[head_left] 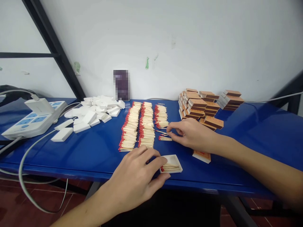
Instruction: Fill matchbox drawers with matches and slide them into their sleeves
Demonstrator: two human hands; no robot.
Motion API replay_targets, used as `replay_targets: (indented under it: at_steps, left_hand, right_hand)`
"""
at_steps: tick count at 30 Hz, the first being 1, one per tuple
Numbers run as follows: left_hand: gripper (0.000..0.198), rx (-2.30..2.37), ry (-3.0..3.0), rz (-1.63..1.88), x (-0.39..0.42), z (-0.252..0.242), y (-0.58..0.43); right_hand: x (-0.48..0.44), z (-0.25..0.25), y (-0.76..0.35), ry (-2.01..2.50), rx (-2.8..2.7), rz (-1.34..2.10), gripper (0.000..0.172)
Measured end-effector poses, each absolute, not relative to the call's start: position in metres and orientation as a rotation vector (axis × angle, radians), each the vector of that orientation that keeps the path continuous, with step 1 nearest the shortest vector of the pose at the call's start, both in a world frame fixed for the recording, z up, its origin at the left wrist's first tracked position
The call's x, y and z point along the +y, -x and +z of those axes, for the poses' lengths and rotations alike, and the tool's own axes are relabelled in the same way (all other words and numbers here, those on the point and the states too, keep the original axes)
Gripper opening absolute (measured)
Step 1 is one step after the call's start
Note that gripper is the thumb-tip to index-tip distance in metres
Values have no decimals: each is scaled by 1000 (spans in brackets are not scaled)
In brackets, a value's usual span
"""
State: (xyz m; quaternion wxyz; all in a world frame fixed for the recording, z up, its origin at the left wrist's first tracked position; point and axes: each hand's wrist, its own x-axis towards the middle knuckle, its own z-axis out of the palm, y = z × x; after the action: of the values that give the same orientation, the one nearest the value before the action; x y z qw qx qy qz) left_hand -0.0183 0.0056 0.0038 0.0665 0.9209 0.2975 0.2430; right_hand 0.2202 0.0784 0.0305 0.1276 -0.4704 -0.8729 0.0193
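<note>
Near the table's front edge, my left hand (142, 176) grips a white matchbox tray (178, 161) between thumb and fingers. Several red-tipped matches lie inside that tray. My right hand (189, 134) pinches at a few loose matches (165, 138) behind the tray, thumb and forefinger closed on a match end. Past it is a short row of matches (162, 116), and two longer rows of matches (129, 127) run to its left. Partly under my right forearm lies an orange matchbox sleeve (202, 156).
A heap of white trays (94, 110) lies at the left, beside a power strip (35, 119) with a plugged-in charger and looping white cables. Brown matchboxes (197, 105) are stacked at the back right. A pixelated phone-like slab (121, 85) leans on the wall.
</note>
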Motion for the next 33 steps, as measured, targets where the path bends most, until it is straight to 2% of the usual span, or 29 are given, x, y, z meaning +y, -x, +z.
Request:
replay_targets:
  at_steps: [15,24,33]
  left_hand:
    - [15,888,-2784,743,6,2,18]
    - [15,890,-2784,736,7,3,18]
    - [15,884,-2783,735,6,4,19]
  right_hand:
    - [74,38,-221,1475,-2592,37,17]
    - [73,37,-218,1414,-2555,179,20]
    - [73,35,-216,1416,-2464,145,17]
